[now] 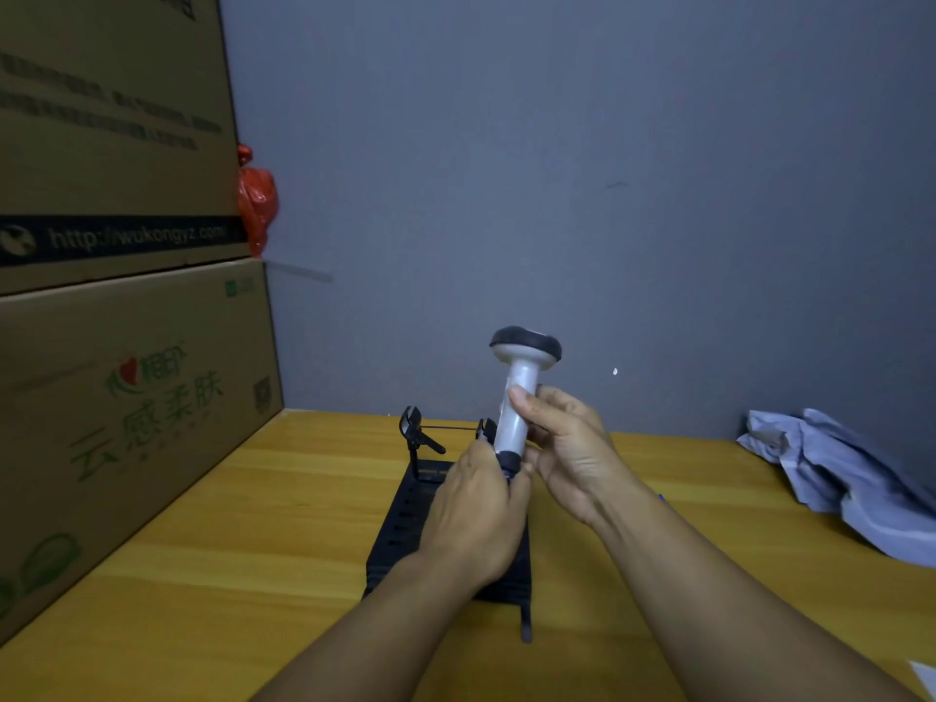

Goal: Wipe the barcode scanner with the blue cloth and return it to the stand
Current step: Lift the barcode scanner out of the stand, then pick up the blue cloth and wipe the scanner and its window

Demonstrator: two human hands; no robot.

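Note:
A white barcode scanner (521, 382) with a dark head stands upright above the black stand (405, 519) in the middle of the wooden table. My right hand (567, 448) wraps its white handle from the right. My left hand (476, 509) grips the scanner's dark lower end from below. The stand has a flat slotted base and two black clip arms (413, 428) at its far end. The blue cloth (835, 468) lies crumpled on the table at the far right, apart from both hands.
Two large cardboard boxes (126, 347) are stacked along the left side of the table. A red plastic bag (258, 200) hangs behind them. A grey wall closes the back. A white paper corner (924, 673) shows at the lower right.

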